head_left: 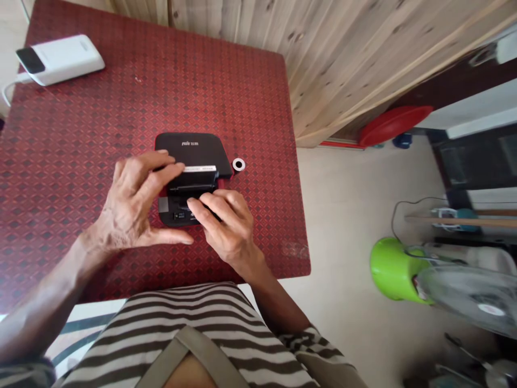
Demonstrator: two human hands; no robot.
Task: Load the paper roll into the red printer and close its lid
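A flat black device with red edges [194, 153] lies on the table, pale lettering on its far part and a white strip across its middle. Its nearer section has a dark recess and small markings. My left hand [135, 196] rests its fingertips on the device's left side near the white strip. The thumb stretches out apart, just in front of the near edge. My right hand [226, 221] has its fingers curled together over the near right part. Whether a small piece sits under those fingertips is hidden. A white ring with a black centre [238, 165] lies right of the device.
The device lies on a red patterned table [226, 91]. A white power bank [67, 59] with a cable is at the far left. Wooden panelling [323, 48] rises behind the table. On the floor at right stand a green bucket [393, 269] and a fan [472, 299].
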